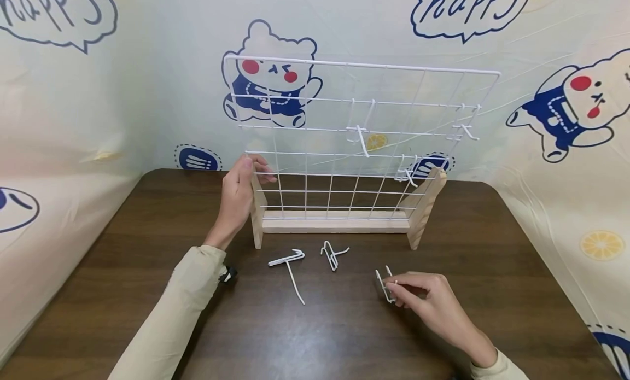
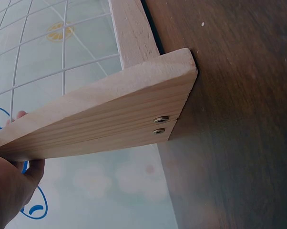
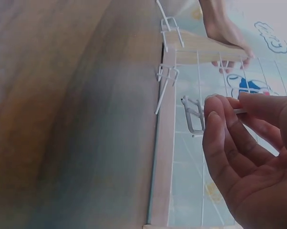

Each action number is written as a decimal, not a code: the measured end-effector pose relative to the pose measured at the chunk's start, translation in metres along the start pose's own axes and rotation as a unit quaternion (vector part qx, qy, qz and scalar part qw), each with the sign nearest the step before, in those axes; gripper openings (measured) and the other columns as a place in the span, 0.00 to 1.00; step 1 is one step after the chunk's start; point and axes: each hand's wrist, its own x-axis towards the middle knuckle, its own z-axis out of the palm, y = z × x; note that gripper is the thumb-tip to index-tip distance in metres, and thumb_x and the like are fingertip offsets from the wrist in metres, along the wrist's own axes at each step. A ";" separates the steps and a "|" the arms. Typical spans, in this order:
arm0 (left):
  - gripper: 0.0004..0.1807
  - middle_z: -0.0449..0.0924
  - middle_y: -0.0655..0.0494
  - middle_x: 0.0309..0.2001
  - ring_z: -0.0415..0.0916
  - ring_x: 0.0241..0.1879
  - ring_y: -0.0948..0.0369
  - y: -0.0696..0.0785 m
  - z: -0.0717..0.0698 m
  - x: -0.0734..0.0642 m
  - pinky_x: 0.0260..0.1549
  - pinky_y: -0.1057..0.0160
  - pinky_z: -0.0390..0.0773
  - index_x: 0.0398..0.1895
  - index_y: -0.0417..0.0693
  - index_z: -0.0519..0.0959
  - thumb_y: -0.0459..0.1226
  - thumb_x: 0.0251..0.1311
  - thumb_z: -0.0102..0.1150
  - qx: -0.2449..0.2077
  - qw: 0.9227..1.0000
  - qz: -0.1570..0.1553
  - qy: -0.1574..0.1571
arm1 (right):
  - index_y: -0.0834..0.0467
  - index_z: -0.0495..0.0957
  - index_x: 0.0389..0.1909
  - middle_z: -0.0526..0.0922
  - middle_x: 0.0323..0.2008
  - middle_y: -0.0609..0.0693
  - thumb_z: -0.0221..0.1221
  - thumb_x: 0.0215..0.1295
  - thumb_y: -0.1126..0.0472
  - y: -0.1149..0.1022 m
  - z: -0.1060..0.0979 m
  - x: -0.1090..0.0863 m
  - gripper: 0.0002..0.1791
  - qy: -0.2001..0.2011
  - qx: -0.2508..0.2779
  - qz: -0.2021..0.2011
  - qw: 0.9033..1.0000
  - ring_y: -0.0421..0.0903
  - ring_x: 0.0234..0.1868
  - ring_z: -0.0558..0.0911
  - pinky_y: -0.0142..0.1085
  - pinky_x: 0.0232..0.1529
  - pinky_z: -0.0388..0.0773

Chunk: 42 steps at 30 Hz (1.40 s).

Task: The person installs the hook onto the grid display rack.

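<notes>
A white wire grid rack [image 1: 364, 64] stands on a wooden base [image 1: 334, 225], held between two slanted wooden side pieces. My left hand [image 1: 238, 191] grips the upper part of the left side piece [image 2: 119, 114], thumb and fingers on either side of it. Low over the table, in front of the rack's right part, my right hand [image 1: 435, 303] pinches a white wire hook [image 1: 380, 281] between thumb and fingertips. In the right wrist view the hook's rectangular back [image 3: 188, 117] points away from the fingers, its prong partly hidden by them.
Two more white hooks, one left [image 1: 290, 259] and one nearer the middle [image 1: 332, 259], lie on the brown table [image 1: 305, 342] before the rack. Three hooks hang on the grid's right half: one upper [image 1: 362, 139], one far right [image 1: 467, 131], one lower [image 1: 409, 177]. A printed cloth [image 1: 167, 95] hangs behind.
</notes>
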 end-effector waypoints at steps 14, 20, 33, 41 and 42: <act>0.23 0.81 0.39 0.39 0.83 0.38 0.44 0.000 0.000 0.000 0.46 0.58 0.82 0.47 0.35 0.74 0.44 0.80 0.34 -0.003 1.000 -0.004 -0.002 | 0.52 0.87 0.40 0.87 0.33 0.44 0.65 0.63 0.69 -0.017 0.002 0.026 0.10 -0.005 -0.015 -0.042 0.999 0.38 0.27 0.84 0.28 0.28 0.82; 0.20 0.79 0.31 0.39 0.80 0.38 0.34 0.029 0.004 -0.002 0.46 0.54 0.82 0.44 0.34 0.74 0.39 0.80 0.33 -0.005 1.000 -0.005 -0.004 | 0.50 0.87 0.41 0.88 0.32 0.42 0.65 0.64 0.67 -0.022 0.002 0.038 0.09 -0.004 -0.020 -0.048 0.999 0.36 0.29 0.84 0.27 0.29 0.81; 0.21 0.78 0.26 0.38 0.79 0.38 0.32 0.037 0.004 -0.001 0.46 0.47 0.81 0.46 0.26 0.72 0.37 0.80 0.32 -0.008 1.000 -0.009 -0.005 | 0.58 0.88 0.41 0.89 0.33 0.48 0.64 0.64 0.70 -0.030 0.002 0.059 0.08 0.008 -0.004 -0.057 0.998 0.40 0.30 0.86 0.29 0.32 0.83; 0.20 0.79 0.27 0.38 0.79 0.37 0.32 0.036 0.004 -0.002 0.45 0.43 0.80 0.45 0.30 0.73 0.37 0.80 0.32 -0.004 1.000 -0.009 -0.002 | 0.58 0.88 0.41 0.88 0.33 0.45 0.64 0.65 0.68 -0.033 0.002 0.071 0.07 0.022 -0.012 -0.064 0.998 0.38 0.31 0.86 0.29 0.33 0.82; 0.19 0.79 0.27 0.38 0.79 0.37 0.32 0.036 0.004 -0.002 0.45 0.43 0.80 0.45 0.30 0.73 0.37 0.80 0.33 -0.003 1.000 -0.009 -0.002 | 0.58 0.88 0.41 0.88 0.32 0.45 0.64 0.65 0.68 -0.033 0.002 0.073 0.07 0.025 -0.012 -0.065 0.997 0.39 0.31 0.86 0.29 0.33 0.82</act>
